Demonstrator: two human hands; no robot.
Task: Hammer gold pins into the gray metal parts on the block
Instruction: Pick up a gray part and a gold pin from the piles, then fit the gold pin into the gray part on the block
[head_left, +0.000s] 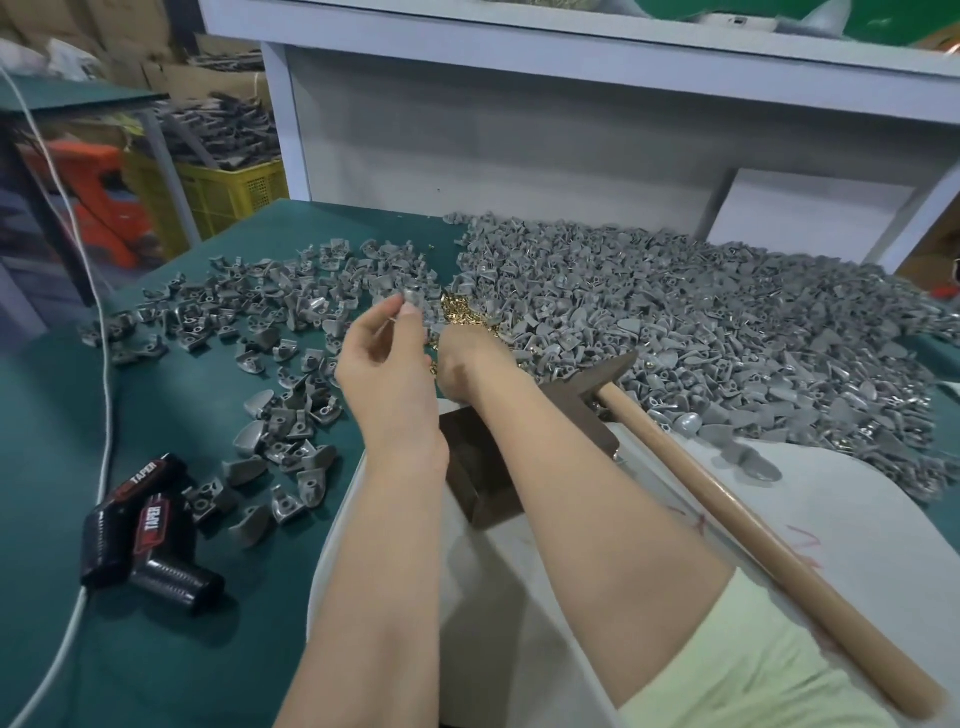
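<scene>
Your left hand (387, 364) pinches one gray metal part (412, 297) at its fingertips, your right hand (465, 366) dips into the gold pins (460, 313), grip hidden, with the block (475, 478) under that forearm and the hammer (753, 537) right of it, head toward your hands.

The left hand (387, 358) pinches a gray part (414, 298); the right hand (464, 366) rests at the gold pins (460, 312).

Two hands: left hand (384, 364), right hand (462, 369). One hammer (701, 467), one block (478, 483), two black tape tools (135, 525), one white cable (106, 364), one yellow crate (228, 192). Gray parts (727, 322): hundreds, uncountable. Gold pins (460, 312): one pile, maybe dozens.
</scene>
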